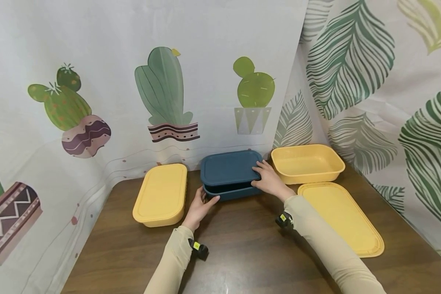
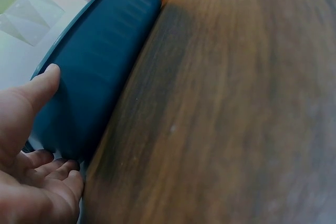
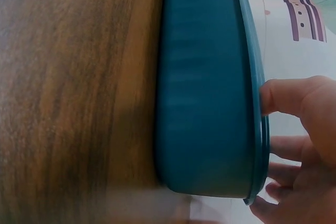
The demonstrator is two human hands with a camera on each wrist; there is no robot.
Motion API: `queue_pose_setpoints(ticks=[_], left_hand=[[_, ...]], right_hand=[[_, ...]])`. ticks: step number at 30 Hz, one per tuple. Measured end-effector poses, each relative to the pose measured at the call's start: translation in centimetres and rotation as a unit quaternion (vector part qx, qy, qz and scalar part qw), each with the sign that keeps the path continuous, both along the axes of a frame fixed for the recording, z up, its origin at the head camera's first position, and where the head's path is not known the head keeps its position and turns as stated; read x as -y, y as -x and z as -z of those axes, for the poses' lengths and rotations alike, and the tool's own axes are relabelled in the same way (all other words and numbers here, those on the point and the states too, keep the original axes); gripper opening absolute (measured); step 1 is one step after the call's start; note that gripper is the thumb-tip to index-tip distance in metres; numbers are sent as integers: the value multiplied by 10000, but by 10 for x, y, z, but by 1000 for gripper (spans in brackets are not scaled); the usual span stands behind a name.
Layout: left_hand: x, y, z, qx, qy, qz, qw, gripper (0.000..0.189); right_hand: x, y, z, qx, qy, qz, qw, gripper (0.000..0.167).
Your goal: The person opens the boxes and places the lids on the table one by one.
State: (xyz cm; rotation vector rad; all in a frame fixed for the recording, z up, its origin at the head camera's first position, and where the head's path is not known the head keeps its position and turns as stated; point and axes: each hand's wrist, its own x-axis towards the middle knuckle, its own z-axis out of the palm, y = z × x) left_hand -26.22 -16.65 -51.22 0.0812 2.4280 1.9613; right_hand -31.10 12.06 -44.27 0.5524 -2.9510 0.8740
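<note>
A pale cactus-print hanging (image 1: 213, 24) backs a brown wood-grain surface (image 1: 239, 253); at the far edge of that surface, near its middle, stands a blue container (image 1: 237, 194), with a blue lid (image 1: 229, 167) of like outline lying over it at a tilt, a dark gap showing along the near side; the left hand (image 1: 199, 207) grips the container's near left corner, thumb on the front wall and the other fingers bent round the end, a hold that probably keeps the base from sliding; the right hand (image 1: 272, 179) pinches the lid's right end, thumb at the near rim and the other fingers spread over the top and far side, which seems to suit governing the lid's angle; the two holds at opposite ends likely share the control between base and lid; left of the blue pair sits a lidded yellow box (image 1: 161, 192), apart from it; just beside the pair on the right stands an uncovered yellow container (image 1: 308, 179), with a loose yellow lid (image 1: 343, 212) flat in front of it, partly behind the right sleeve (image 1: 323, 237); beyond, a leaf-print hanging (image 1: 353, 53) covers the right side.
</note>
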Motion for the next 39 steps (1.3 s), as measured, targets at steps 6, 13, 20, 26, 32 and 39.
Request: queue_pose_setpoints(ticks=[6, 13, 20, 26, 32, 39], left_hand=[[0, -1, 0, -53, -38, 1, 10000, 84], [1, 0, 0, -63, -50, 44, 10000, 85], [0, -1, -4, 10, -94, 97, 9999, 86], [-4, -15, -28, 48, -46, 142, 9999, 80], [-5, -18, -30, -4, -59, 115, 9999, 77], [0, 0, -2, -1, -92, 37, 10000, 83]], right_hand=[[3, 3, 2, 106, 100, 4, 9999, 68], [6, 3, 5, -91, 46, 118, 9999, 65], [7, 3, 6, -301, 16, 190, 9994, 64], [5, 2, 6, -472, 5, 151, 9988, 64], [4, 2, 8, -588, -54, 75, 9982, 63], [3, 3, 9, -649, -77, 58, 9978, 63]])
